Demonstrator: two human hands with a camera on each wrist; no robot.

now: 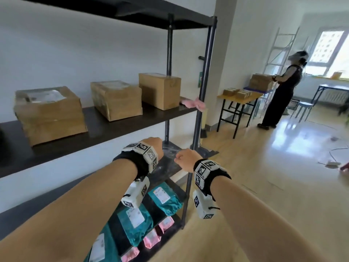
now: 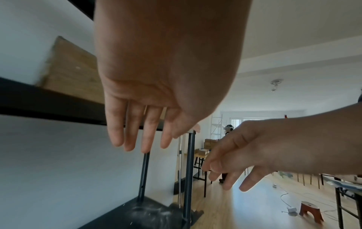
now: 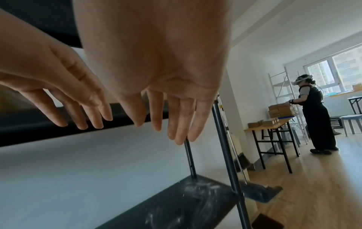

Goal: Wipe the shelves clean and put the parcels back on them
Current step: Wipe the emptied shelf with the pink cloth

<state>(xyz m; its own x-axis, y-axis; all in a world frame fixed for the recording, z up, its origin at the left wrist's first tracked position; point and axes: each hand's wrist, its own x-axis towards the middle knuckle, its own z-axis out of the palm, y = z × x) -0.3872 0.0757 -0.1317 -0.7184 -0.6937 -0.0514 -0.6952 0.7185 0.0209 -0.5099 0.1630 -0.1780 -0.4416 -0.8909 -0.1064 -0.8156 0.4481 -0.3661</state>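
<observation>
Three brown cardboard parcels [image 1: 113, 100] sit in a row on the dark middle shelf [image 1: 117, 129], left of centre in the head view. They look stiff and maybe heavy, so hold each box low on two sides. Your left hand [image 1: 154, 146] and right hand [image 1: 186, 158] hang loose and hold nothing. Only the wrist views show white dust on the lower shelf [image 3: 192, 199].

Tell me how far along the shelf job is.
Done: three boxes sit on the upper shelf, with the pink cloth left at its end. In hand: nothing; the left hand and right hand hang open and empty above the middle shelf. Left: that shelf shows white dusty smears and holds no parcels; teal and pink parcels lie on the bottom level.
</observation>
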